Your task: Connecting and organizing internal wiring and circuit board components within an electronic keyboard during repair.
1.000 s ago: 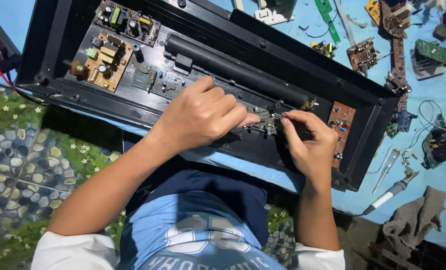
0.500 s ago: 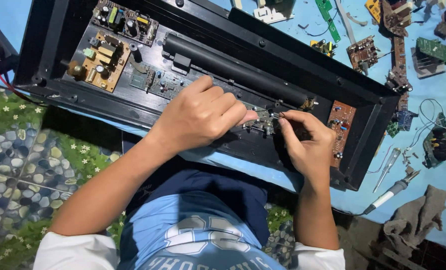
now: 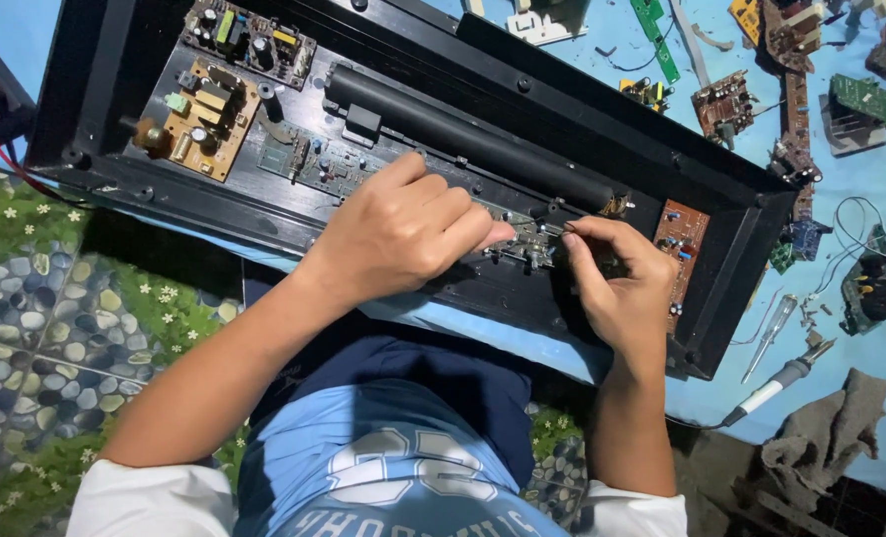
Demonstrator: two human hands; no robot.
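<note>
A: Both sets of fingertips are pinched onto the small green circuit board (image 3: 528,244), left hand (image 3: 398,234) one end, right hand (image 3: 617,288) the other.

B: Looks light, stiff, fragile, so edges only. It's sitting inside the long black plastic casing (image 3: 85,99), black cylinder (image 3: 463,134) just beyond.

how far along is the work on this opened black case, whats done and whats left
Done: the black case lies open, its boards bare, with a tan power board seated at one end. In hand: the left hand and right hand both pinch at the small board in the middle. Left: the case has no cover on, and loose circuit boards and a soldering iron lie on the blue surface.
</note>
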